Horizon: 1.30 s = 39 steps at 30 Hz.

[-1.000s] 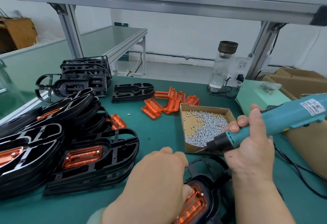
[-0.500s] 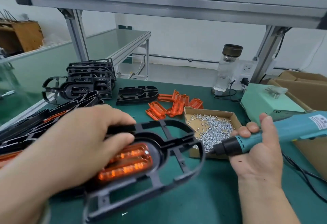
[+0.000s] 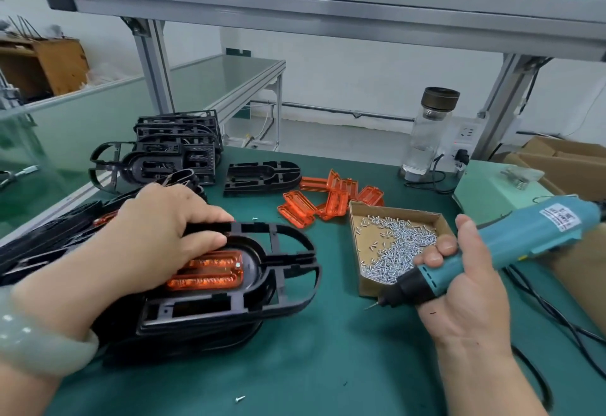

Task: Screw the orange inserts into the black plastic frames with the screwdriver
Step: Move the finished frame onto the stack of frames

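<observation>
The fingers [image 3: 203,218] of the left hand [image 3: 157,238] clasp the black frame [image 3: 282,251], orange insert [image 3: 210,271] seated inside, pinning it on a stack [image 3: 196,343] on the counter [image 3: 328,366], probably so it cannot shift. The right hand [image 3: 459,291] is wrapped round the screwdriver [image 3: 524,235], tip beside the screw box [image 3: 364,287], handy for loading.

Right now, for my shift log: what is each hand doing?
Left hand: holds the black plastic frame with its orange insert.
Right hand: grips the teal electric screwdriver.
</observation>
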Motion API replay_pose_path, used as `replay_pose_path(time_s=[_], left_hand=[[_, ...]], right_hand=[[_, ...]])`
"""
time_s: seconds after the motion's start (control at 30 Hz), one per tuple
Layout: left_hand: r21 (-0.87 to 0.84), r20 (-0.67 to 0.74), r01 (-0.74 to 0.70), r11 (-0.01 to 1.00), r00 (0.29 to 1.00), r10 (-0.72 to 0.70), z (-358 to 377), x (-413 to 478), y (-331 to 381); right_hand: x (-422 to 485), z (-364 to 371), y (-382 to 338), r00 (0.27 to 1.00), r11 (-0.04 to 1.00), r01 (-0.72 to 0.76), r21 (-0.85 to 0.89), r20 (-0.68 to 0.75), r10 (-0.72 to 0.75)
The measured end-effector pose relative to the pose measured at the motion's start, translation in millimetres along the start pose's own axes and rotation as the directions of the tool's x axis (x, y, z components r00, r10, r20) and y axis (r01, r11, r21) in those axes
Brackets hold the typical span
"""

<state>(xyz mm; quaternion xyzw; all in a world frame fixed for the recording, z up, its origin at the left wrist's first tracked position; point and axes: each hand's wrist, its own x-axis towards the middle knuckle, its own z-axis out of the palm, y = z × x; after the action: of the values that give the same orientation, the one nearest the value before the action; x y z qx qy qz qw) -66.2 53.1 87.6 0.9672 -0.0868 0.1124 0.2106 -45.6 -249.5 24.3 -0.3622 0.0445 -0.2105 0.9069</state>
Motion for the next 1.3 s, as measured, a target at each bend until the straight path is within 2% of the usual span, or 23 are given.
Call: replay_pose_path(time_s=[0.17, 0.27, 0.33, 0.4, 0.5, 0.67, 0.77, 0.87, 1.13, 1.3], left_hand=[[0.277, -0.047, 0.043, 0.960, 0.998, -0.031, 7.3, 1.1, -7.1], [0.506, -0.043, 0.106, 0.856, 0.994, -0.097, 5.0, 0.9, -7.7], [0.560, -0.061, 0.126, 0.819, 0.992, -0.111, 4.0, 1.0, -7.1], [0.568, -0.098, 0.129, 0.813, 0.991, -0.089, 3.9, 2.6, -4.7], [0.570, -0.071, 0.090, 0.817, 0.996, -0.060, 5.9, 8.7, 3.8], [0.390, 0.019, -0.003, 0.921, 1.000, -0.005, 10.5, 24.1, 24.2], [0.323, 0.051, -0.031, 0.946, 0.999, 0.015, 14.7, 38.7, 31.3], [0.299, 0.095, -0.006, 0.954, 0.995, -0.024, 21.0, 60.1, 36.8], [0.435, 0.268, 0.013, 0.900, 0.953, -0.143, 41.6, 122.9, 39.6], [0.533, 0.380, 0.002, 0.846, 0.893, -0.241, 60.7, 151.9, 36.3]], right_hand=[[1.6, -1.1, 0.2, 1.000, 1.000, 0.001, 0.010, 0.004, -0.001], [1.9, -1.9, -0.4, 1.000, 1.000, -0.002, 0.021, 0.006, 0.002], [1.6, -1.7, -0.4, 1.000, 1.000, -0.002, 0.017, 0.004, 0.002], [1.0, -0.5, 0.0, 1.000, 1.000, -0.001, 0.013, 0.000, 0.001], [-0.5, 1.0, 0.0, 1.000, 1.000, -0.002, 0.010, 0.000, 0.002], [-2.2, 0.9, -1.1, 1.000, 0.999, -0.028, 0.018, 0.010, 0.027], [-2.6, 1.8, -0.7, 0.999, 0.999, -0.036, 0.009, 0.007, 0.035], [-2.1, 1.7, 0.4, 0.999, 0.999, -0.036, 0.002, 0.002, 0.036], [-0.3, 0.4, 4.2, 0.997, 0.997, -0.074, 0.009, 0.015, 0.074], [-1.0, 1.7, 7.5, 0.995, 0.995, -0.096, -0.005, 0.017, 0.097]])
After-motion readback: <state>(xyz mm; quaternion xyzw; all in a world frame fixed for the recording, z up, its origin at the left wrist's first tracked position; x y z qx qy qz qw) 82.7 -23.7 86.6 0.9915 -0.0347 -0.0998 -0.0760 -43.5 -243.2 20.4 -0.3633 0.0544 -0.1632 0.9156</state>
